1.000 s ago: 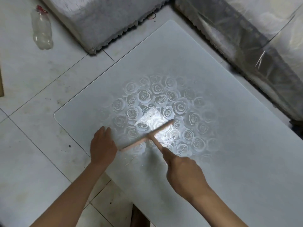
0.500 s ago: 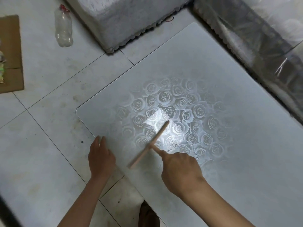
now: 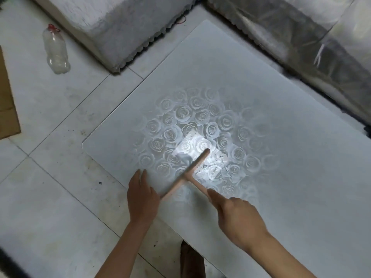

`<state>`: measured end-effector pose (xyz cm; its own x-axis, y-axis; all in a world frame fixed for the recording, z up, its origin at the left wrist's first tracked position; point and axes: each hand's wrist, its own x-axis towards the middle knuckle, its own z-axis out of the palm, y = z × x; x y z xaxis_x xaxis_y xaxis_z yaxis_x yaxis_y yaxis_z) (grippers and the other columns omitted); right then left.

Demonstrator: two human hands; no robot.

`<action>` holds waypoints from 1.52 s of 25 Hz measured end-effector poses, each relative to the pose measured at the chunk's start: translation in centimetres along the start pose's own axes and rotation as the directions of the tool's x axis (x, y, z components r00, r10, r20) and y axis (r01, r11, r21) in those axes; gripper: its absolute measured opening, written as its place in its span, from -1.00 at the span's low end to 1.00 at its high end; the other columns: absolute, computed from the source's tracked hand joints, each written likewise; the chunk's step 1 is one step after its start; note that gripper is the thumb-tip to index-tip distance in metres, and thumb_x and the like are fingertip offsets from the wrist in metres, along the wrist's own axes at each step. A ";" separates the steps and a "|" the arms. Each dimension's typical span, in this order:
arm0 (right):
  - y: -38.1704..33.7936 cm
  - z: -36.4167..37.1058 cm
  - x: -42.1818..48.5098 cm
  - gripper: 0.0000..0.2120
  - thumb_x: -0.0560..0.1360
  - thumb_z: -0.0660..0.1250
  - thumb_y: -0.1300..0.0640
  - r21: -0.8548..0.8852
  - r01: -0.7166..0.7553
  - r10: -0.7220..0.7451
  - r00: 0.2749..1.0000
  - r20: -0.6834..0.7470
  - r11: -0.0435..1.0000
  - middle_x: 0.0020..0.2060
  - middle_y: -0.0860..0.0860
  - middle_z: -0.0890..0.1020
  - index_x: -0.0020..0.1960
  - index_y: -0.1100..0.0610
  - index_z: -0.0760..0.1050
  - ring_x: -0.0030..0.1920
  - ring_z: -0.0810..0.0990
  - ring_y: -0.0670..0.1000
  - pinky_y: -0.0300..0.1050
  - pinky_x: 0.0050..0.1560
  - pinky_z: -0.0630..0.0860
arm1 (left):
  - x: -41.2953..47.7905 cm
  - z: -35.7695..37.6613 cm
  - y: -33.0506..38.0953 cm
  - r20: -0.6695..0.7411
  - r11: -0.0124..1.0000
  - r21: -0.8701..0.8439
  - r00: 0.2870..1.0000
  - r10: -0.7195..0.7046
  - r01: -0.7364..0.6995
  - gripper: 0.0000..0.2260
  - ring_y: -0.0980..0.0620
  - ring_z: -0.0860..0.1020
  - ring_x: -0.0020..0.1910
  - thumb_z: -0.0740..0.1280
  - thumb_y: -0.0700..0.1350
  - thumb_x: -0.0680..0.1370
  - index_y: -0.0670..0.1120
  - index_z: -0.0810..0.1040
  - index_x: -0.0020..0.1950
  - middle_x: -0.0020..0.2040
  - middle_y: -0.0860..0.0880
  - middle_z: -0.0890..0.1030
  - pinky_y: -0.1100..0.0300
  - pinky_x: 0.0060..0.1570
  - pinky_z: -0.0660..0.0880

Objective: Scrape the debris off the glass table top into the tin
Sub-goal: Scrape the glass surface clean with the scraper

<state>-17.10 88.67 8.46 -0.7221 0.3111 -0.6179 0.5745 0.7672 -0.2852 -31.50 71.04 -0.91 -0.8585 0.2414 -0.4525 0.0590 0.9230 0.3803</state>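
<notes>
Plainly mid-scrape: pale debris (image 3: 209, 170) flecks the bright patch at mid-frame on the glass table top (image 3: 285, 197), just beside the wooden scraper (image 3: 192, 169) whose handle the right hand (image 3: 239, 219) grips, fingers curled. The left hand (image 3: 142, 195) lies flat, fingers together, at the lower-left table edge. No tin shows, so next I'd judge a drag toward that edge.
</notes>
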 end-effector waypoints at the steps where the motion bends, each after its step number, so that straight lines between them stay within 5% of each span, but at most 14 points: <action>1: 1.9 0.4 -1.5 -0.43 0.59 0.01 0.10 0.049 0.002 0.000 0.999 -0.034 0.999 -0.21 0.00 0.45 0.50 -0.30 -0.07 -0.22 0.51 0.13 -0.09 -0.26 0.30 | -0.7 0.4 1.1 0.021 0.999 0.016 0.999 0.034 -0.034 -0.51 -0.09 0.14 0.50 0.14 -0.32 0.55 -0.20 0.25 0.49 0.51 -0.14 0.21 0.01 0.46 0.15; 4: 8.8 2.6 -7.0 -0.50 0.63 -0.02 -0.05 0.162 -0.042 0.056 0.995 -0.088 0.986 -0.22 -0.10 0.37 0.45 -0.38 -0.16 -0.23 0.53 0.04 -0.14 -0.26 0.34 | -3.4 2.3 3.9 0.099 0.984 0.090 0.985 0.143 -0.152 -0.50 -0.08 0.13 0.51 0.15 -0.29 0.55 -0.19 0.22 0.51 0.52 -0.13 0.19 0.04 0.46 0.12; 12: 26.3 12.4 -25.6 -0.57 0.59 0.12 -0.12 0.393 -0.386 0.454 0.886 -0.096 0.835 -0.17 -0.14 0.56 0.43 -0.33 0.15 -0.13 0.57 -0.07 -0.23 -0.15 0.46 | -13.2 11.5 10.5 0.425 0.794 0.355 0.842 0.333 -0.494 -0.49 -0.17 0.25 0.46 0.12 -0.21 0.53 -0.25 0.22 0.49 0.49 -0.24 0.25 0.04 0.38 0.23; 18: 37.4 19.5 -41.5 -0.55 0.56 0.17 -0.12 0.398 -0.531 0.584 0.812 -0.013 0.748 -0.12 -0.17 0.62 0.29 -0.51 0.04 -0.13 0.58 -0.13 -0.28 -0.19 0.49 | -23.2 19.7 14.2 0.563 0.612 0.491 0.762 0.320 -0.620 -0.45 -0.18 0.28 0.44 0.18 -0.20 0.52 -0.25 0.16 0.50 0.51 -0.26 0.16 0.04 0.32 0.30; 21: 42.7 22.7 -49.8 -0.57 0.53 0.24 -0.12 0.417 -0.581 0.639 0.769 0.001 0.699 -0.26 -0.22 0.58 0.27 -0.50 0.18 -0.25 0.56 -0.19 -0.31 -0.27 0.46 | -27.3 23.7 15.8 0.588 0.564 0.528 0.753 0.297 -0.635 -0.45 -0.17 0.22 0.46 0.16 -0.15 0.54 -0.21 0.11 0.50 0.52 -0.24 0.10 0.04 0.35 0.29; 26: 46.5 25.5 -51.7 -0.56 0.47 0.37 0.02 0.295 -0.487 0.508 0.861 0.006 0.822 -0.42 -0.27 0.38 0.31 -0.28 0.43 -0.48 0.51 -0.17 -0.35 -0.56 0.23 | -31.1 28.3 17.7 0.573 0.595 0.583 0.799 0.181 -0.553 -0.55 -0.22 0.22 0.40 0.19 -0.16 0.52 -0.22 0.21 0.38 0.45 -0.26 0.12 -0.03 0.28 0.34; 29: 45.1 25.1 -44.7 -0.55 0.29 0.53 0.07 0.203 -0.301 0.338 0.924 -0.177 0.932 -0.47 -0.12 0.47 0.17 -0.10 0.61 -0.62 0.45 -0.02 -0.23 -0.66 0.23 | -31.3 29.4 18.2 0.533 0.568 0.649 0.835 0.135 -0.506 -0.51 -0.25 0.20 0.41 0.21 -0.14 0.52 -0.25 0.20 0.41 0.48 -0.29 0.08 -0.02 0.31 0.32; 34: 45.8 24.9 -43.6 -0.56 0.49 0.36 -0.01 0.345 -0.337 0.425 0.878 -0.221 0.876 -0.43 -0.14 0.43 0.32 -0.29 0.41 -0.46 0.54 0.01 -0.15 -0.49 0.36 | -30.4 29.1 18.3 0.549 0.540 0.666 0.829 0.111 -0.514 -0.57 -0.25 0.38 0.29 0.21 -0.15 0.51 -0.23 0.29 0.36 0.39 -0.28 0.23 -0.03 0.22 0.41; 38: 51.6 27.9 -54.2 -0.41 0.52 0.28 -0.01 0.359 -0.520 0.589 0.800 -0.115 0.775 -0.41 -0.30 0.38 0.38 -0.48 0.12 -0.42 0.51 -0.24 -0.28 -0.44 0.46 | -29.7 29.2 18.4 0.618 0.509 0.666 0.786 0.032 -0.545 -0.42 -0.27 0.18 0.46 0.19 -0.14 0.54 -0.25 0.06 0.50 0.51 -0.31 -0.04 -0.09 0.38 0.27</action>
<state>62.47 95.76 6.73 -0.2832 0.7656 -0.5777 0.9590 0.2318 -0.1629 9.92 89.61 -4.00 -0.3582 0.4045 -0.8415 0.8371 0.5383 -0.0975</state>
